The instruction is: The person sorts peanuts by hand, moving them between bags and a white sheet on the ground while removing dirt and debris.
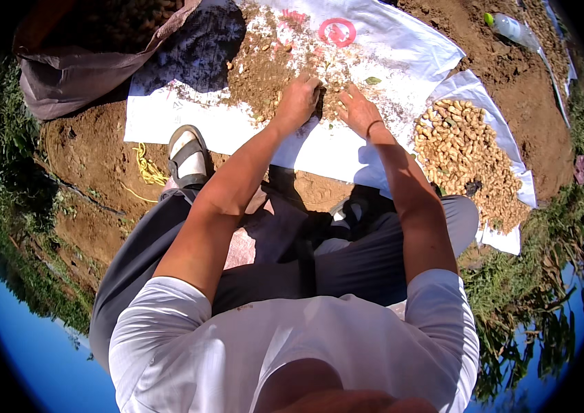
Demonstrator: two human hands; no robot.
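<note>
My left hand (297, 99) rests in loose soil (255, 77) on a white woven plastic sack (405, 46) spread over the ground. Its fingers curl inward, and whether they pinch something is hidden. To its right, my right hand (360, 110) touches the same soil with bent fingers, and I cannot make out anything held there. Several single peanuts (260, 118) lie scattered in the dirt near my left hand. Beside my right forearm, a large heap of unshelled peanuts (459, 149) covers another white sheet (511, 149).
At the upper left stands an open brownish sack (80, 77), its shaded inside holding what look like peanuts. A plastic bottle (514, 28) with a green cap lies on the bare earth at the upper right. Yellow cord (148, 168) lies by my sandalled foot (188, 155).
</note>
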